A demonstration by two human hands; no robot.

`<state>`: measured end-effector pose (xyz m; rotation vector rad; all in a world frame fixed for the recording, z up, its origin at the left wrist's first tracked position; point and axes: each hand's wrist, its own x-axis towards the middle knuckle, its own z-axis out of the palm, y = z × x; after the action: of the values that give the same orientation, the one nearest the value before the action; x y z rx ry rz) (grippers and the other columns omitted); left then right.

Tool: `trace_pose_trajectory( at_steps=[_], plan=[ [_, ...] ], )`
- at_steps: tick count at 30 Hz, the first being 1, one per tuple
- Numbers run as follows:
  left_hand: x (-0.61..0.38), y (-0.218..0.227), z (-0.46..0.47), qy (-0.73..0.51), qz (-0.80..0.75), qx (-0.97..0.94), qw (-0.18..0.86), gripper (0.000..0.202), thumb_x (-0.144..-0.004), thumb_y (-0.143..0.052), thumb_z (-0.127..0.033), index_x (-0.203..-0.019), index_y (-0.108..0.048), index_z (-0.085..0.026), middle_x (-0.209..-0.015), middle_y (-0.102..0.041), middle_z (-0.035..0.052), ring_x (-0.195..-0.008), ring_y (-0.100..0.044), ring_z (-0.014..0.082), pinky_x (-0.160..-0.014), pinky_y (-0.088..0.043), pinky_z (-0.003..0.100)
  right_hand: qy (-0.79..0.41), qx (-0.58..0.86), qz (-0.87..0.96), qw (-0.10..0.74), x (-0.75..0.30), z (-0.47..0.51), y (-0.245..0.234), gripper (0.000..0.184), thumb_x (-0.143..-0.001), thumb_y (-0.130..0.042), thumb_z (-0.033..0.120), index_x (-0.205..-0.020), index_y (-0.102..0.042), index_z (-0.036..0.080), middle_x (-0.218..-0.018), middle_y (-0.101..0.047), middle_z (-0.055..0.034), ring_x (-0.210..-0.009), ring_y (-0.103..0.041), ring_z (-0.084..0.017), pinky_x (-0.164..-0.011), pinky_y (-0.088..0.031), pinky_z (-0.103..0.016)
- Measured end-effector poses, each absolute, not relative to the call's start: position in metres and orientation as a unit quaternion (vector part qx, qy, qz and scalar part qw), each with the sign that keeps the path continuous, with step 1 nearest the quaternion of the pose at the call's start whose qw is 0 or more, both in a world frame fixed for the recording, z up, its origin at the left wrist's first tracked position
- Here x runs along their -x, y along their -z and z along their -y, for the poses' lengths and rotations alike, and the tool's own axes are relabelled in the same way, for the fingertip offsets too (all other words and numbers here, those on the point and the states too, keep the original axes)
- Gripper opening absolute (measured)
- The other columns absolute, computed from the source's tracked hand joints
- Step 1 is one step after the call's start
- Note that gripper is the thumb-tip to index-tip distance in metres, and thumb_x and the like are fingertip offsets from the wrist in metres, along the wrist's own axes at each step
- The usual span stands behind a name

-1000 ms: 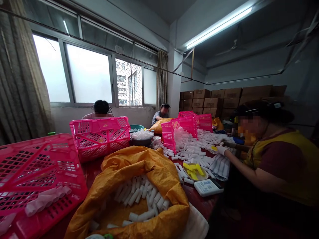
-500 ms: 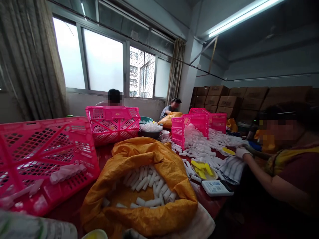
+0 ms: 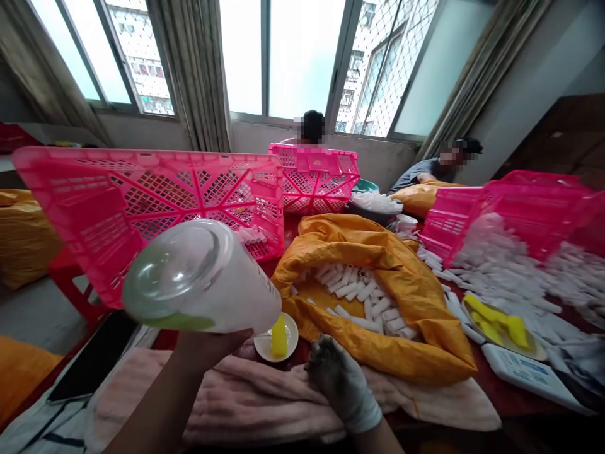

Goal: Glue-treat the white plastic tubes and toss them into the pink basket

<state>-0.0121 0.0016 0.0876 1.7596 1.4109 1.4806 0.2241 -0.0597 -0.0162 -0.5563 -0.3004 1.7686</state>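
My left hand [image 3: 210, 347] is bare and wrapped round a large plastic bottle [image 3: 246, 290] with a white and green label. The bottle is tilted, its clear base towards me and its far end over a small white saucer [image 3: 290, 354]. A yellow sponge piece [image 3: 279, 340] sits on that saucer. My right hand [image 3: 338, 378], in a pale glove with dark-stained fingers, rests low over a pink towel [image 3: 246, 403]. Its fingers are curled, and whatever they hold, if anything, is hidden. Just beyond lies an open orange sack [image 3: 425, 340] with many short white tubes [image 3: 350, 284].
Pink plastic crates [image 3: 203, 183] stand tilted behind the bottle, with more crates [image 3: 534, 202] at right. White tubes [image 3: 510, 277] are heaped there, near a plate of yellow pieces [image 3: 534, 343] and a white device [image 3: 524, 375]. A dark tablet-like panel [image 3: 94, 356] lies left. Two people sit beyond.
The view has swung left and down. The bottle, lying at the lower left before, is now lifted and tilted in my left hand. My right hand has come fully into view.
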Motion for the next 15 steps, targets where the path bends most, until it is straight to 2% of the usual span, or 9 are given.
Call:
trace_pose_trajectory(
  at_steps=[4,13,15],
  plan=[
    [0.018,-0.089,-0.006,-0.523,-0.507,-0.634,0.258,0.059,-0.046,-0.068,-0.050,-0.088,-0.055,-0.010,-0.082,-0.064,0.0091,-0.080,-0.060,0.0264,-0.067,-0.054,0.036,-0.757,0.238,0.116,0.597,-0.223,0.061,0.014,0.011,-0.072,-0.064,0.033,-0.077,-0.064,0.023,-0.075,-0.065,0.0024,-0.069,-0.059,-0.012,-0.069,-0.043,-0.028],
    [0.018,-0.079,0.000,-0.539,-0.550,-0.599,0.219,0.053,-0.049,-0.065,-0.052,-0.085,-0.057,-0.014,-0.081,-0.065,0.0068,-0.083,-0.059,0.0267,-0.071,-0.052,0.037,-0.746,0.240,0.122,0.609,-0.220,0.062,0.016,0.011,-0.073,-0.063,0.033,-0.079,-0.063,0.023,-0.076,-0.065,0.0019,-0.068,-0.059,-0.012,-0.068,-0.043,-0.028],
    [0.017,-0.076,0.004,-0.555,-0.555,-0.581,0.217,0.053,-0.050,-0.065,-0.052,-0.087,-0.056,-0.015,-0.082,-0.065,0.0061,-0.082,-0.059,0.0262,-0.068,-0.053,0.036,-0.744,0.235,0.117,0.614,-0.219,0.062,0.017,0.011,-0.073,-0.063,0.033,-0.079,-0.062,0.023,-0.074,-0.064,0.0027,-0.068,-0.058,-0.012,-0.067,-0.043,-0.027]
  ],
)
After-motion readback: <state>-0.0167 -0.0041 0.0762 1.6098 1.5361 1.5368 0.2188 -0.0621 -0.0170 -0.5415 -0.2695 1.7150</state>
